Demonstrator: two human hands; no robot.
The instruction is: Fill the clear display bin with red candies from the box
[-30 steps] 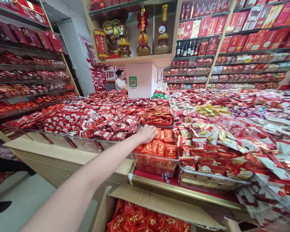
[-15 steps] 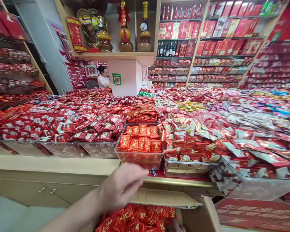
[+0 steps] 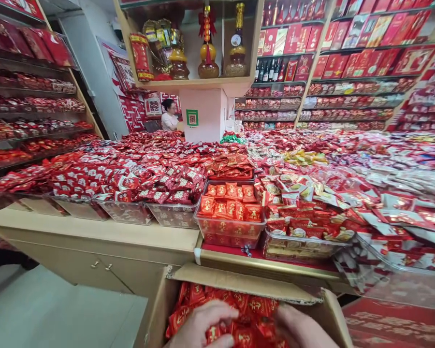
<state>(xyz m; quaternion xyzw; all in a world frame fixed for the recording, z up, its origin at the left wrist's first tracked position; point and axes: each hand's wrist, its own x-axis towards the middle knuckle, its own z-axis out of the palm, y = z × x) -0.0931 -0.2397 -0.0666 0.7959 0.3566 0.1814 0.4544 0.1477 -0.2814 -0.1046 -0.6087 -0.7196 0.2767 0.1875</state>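
Red candy packets [image 3: 244, 336] with gold characters fill an opened cardboard box [image 3: 154, 309] at the bottom of the head view. My left hand [image 3: 203, 321] is down among them, thumb and fingers apart and curved over the packets; a packet shows in the gap. On the box's right side, my right hand [image 3: 299, 324] also reaches in, touching or very near the packets. Motion blurs its fingers, so its grip is unclear. Just beyond the box, a clear plastic bin [image 3: 230, 224] holds neat rows of similar red packets [image 3: 230, 208].
More clear bins heaped with sweets [image 3: 174, 176] line the counter [image 3: 130, 234] on both sides. A small dark wrapped piece [image 3: 246, 250] lies before the middle bin. A display cabinet [image 3: 192, 86] overhangs the counter. A person [image 3: 169, 118] is at the back left.
My left hand has come down from above the box's far edge into the packets. My right hand shows more, over the packets. The view has shifted left.
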